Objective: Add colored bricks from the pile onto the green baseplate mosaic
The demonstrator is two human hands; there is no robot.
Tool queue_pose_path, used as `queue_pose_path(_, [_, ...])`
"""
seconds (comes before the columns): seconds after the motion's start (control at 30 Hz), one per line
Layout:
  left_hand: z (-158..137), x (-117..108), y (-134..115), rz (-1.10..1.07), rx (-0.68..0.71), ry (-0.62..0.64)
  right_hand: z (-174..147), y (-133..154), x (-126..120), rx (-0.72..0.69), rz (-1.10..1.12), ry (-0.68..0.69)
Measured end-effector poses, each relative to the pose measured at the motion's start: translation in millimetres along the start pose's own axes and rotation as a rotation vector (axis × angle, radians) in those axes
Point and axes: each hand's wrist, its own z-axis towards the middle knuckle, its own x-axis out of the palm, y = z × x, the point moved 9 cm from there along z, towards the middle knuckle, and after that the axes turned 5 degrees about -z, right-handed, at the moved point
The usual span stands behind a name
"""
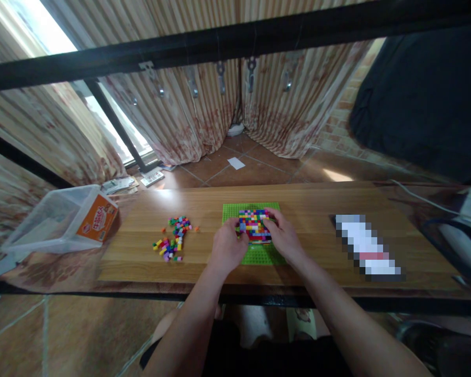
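Observation:
A green studded baseplate point(255, 256) lies on the wooden table. On it stands a block of multicoloured toy bricks point(254, 222), packed close together in rows. My left hand point(230, 245) grips the block's left side, with its thumb near the front corner. At the opposite side my right hand point(283, 238) holds the block, thumb on the top right and fingers round the far right edge. Some fingertips are hidden behind the bricks. Loose small bricks point(176, 241) of many colours lie in a scattered pile left of the baseplate.
A clear plastic bin point(58, 217) with an orange label stands beyond the table's left end. A blurred-out flat object point(367, 243) lies on the table point(310, 204) at right. A black bar point(204, 44) with hooks crosses above, before the curtains.

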Motion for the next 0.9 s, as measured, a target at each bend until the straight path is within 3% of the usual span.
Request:
queue_pose_path(0.33, [-1,-5,-2,-0.040,0.050,0.048,0,2,-3,0.000,-0.017,-0.015])
queue_pose_path(0.47, [-1,-12,6,0.055,0.033,0.030,1,-4,-4,0.022,-0.054,0.004])
queue_pose_path(0.7, [0,-44,26,0.262,-0.058,-0.064,4,-10,-6,0.010,-0.138,0.015])
queue_pose_path(0.9, [6,-102,69,0.396,-0.217,-0.232,4,-12,-5,-0.011,-0.166,0.024])
